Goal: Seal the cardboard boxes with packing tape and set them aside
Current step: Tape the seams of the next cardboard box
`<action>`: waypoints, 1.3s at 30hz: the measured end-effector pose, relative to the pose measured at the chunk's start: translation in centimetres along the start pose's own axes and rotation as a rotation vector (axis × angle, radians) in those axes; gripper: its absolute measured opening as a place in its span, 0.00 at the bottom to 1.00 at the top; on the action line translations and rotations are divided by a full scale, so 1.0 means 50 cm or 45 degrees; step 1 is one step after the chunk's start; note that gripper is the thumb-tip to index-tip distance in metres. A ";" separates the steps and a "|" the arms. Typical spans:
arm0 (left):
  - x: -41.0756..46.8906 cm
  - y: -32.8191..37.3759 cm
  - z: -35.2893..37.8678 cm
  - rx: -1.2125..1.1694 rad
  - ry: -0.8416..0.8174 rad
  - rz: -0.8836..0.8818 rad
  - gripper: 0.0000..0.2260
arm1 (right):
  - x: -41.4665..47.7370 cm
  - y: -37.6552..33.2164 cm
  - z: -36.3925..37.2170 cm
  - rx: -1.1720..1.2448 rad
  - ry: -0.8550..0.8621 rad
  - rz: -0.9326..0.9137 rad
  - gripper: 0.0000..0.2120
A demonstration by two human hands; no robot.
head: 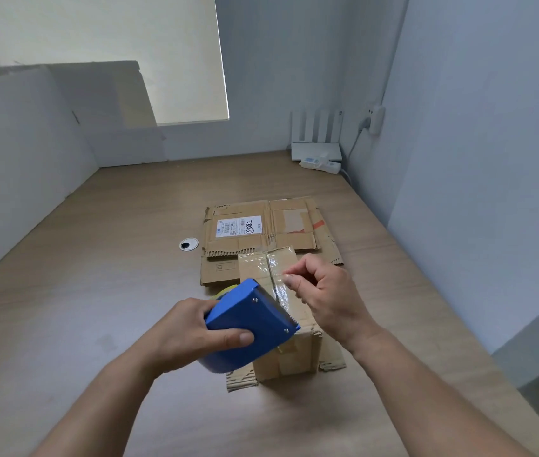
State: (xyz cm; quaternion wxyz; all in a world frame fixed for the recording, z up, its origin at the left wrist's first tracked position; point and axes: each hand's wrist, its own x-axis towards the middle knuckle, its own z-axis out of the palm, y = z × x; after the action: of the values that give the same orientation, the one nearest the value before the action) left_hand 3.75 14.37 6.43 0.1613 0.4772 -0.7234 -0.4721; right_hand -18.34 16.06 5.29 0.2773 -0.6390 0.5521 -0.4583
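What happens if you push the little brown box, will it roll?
The small box would probably slide, not roll, since its sides are flat. Its corners look worn and crumpled, so it may dent if squeezed hard.

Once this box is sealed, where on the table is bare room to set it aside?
Widest bare tabletop lies left of the box, between the cable hole and the white boards. A narrower strip runs along the right wall. Crowded: flattened cardboard behind the box; router and power strip in the far corner.
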 end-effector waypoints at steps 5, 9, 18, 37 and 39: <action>-0.021 0.008 -0.075 0.132 -0.042 -0.102 0.39 | -0.026 0.007 -0.016 0.300 0.111 0.308 0.08; -0.064 -0.036 -0.153 0.263 -0.078 -0.322 0.43 | -0.056 0.052 -0.057 0.268 0.252 0.503 0.08; -0.024 -0.070 -0.097 0.432 -0.152 -0.556 0.40 | -0.079 0.116 -0.014 0.130 0.280 0.755 0.08; 0.068 -0.121 -0.036 0.421 -0.247 -0.618 0.33 | -0.082 0.193 0.027 0.091 0.269 0.984 0.06; 0.069 -0.131 -0.029 0.388 -0.247 -0.612 0.35 | -0.097 0.211 0.021 -0.066 0.201 1.106 0.12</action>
State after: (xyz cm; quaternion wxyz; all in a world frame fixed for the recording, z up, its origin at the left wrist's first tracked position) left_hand 6.57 10.02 0.93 -0.0984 0.6062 -0.6643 -0.4260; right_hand -22.00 18.07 -5.59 0.3850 -0.3174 0.8002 -0.3327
